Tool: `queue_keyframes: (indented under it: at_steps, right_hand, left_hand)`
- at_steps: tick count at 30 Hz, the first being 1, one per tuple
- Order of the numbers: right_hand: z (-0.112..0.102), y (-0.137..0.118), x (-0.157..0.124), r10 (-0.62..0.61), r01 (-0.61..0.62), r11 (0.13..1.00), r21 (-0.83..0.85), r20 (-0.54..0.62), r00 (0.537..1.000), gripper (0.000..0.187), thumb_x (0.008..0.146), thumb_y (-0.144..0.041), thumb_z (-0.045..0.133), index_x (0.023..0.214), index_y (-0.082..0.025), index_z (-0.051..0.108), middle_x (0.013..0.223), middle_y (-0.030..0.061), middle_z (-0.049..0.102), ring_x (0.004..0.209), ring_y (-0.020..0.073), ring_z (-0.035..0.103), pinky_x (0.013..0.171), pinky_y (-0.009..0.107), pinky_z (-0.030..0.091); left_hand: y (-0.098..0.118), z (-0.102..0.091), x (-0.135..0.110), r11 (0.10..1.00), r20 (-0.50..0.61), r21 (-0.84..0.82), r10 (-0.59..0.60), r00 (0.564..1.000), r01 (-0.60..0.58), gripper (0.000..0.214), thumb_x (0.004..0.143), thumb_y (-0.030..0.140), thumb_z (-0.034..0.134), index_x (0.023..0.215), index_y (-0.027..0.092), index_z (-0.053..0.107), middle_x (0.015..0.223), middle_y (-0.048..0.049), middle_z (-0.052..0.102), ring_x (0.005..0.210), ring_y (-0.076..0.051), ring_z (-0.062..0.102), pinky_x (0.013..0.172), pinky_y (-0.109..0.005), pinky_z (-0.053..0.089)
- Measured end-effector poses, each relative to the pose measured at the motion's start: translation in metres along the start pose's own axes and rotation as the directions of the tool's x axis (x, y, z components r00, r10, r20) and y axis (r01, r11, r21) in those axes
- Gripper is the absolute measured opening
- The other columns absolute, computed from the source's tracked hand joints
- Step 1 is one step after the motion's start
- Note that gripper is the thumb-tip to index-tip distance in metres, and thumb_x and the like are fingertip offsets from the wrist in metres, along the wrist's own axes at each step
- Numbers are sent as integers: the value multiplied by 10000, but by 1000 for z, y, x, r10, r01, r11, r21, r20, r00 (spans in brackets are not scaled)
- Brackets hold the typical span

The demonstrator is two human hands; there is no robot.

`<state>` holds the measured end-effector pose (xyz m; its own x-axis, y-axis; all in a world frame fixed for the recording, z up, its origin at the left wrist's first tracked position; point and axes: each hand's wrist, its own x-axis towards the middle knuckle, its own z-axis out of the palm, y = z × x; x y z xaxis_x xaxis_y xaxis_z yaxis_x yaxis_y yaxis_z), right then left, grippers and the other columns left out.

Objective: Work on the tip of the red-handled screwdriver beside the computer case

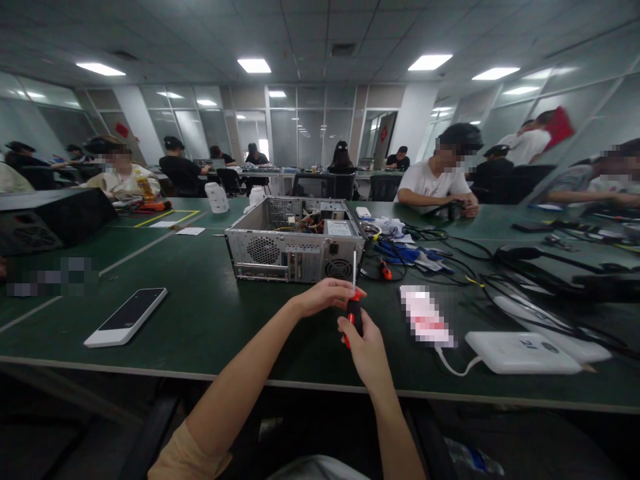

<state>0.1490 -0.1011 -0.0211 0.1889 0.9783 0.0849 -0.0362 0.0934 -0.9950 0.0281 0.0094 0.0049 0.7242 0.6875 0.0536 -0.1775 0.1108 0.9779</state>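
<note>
A screwdriver (pixel 354 308) with a red and black handle points its metal shaft straight up in front of me. My right hand (pixel 367 350) is wrapped round the handle from below. My left hand (pixel 327 295) pinches the top of the handle, fingers curled together at the base of the shaft. Just beyond them an open grey computer case (pixel 295 250) lies on the green table (pixel 200 313), its rear panel with fan grilles facing me and cables showing inside.
A white-edged phone (pixel 127 317) lies at the left. A white power bank (pixel 523 352) with a cable sits at the right, beside tangled black cables (pixel 450 257) and small tools. A black case (pixel 47 217) stands far left. Other people sit at tables behind.
</note>
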Motion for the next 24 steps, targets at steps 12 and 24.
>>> queue_keyframes:
  at_steps: [12,24]
  right_hand:
    - [1,2,-2,-208,304,591,-747,224,952,492,893,-396,559,1329,-170,534,1151,136,633,1070,314,549,939,446,403]
    - [-10,11,2,-308,241,618,-748,52,950,449,894,-328,524,1325,-204,529,1181,122,597,1073,305,542,937,457,423]
  left_hand:
    - [-3,-1,8,994,-298,-82,51,953,-78,531,648,621,775,650,95,706,651,-79,656,597,-132,607,657,-264,442]
    - [11,-9,8,920,-578,-186,183,795,-346,420,819,446,673,535,143,610,555,-21,589,488,-100,540,562,-238,426]
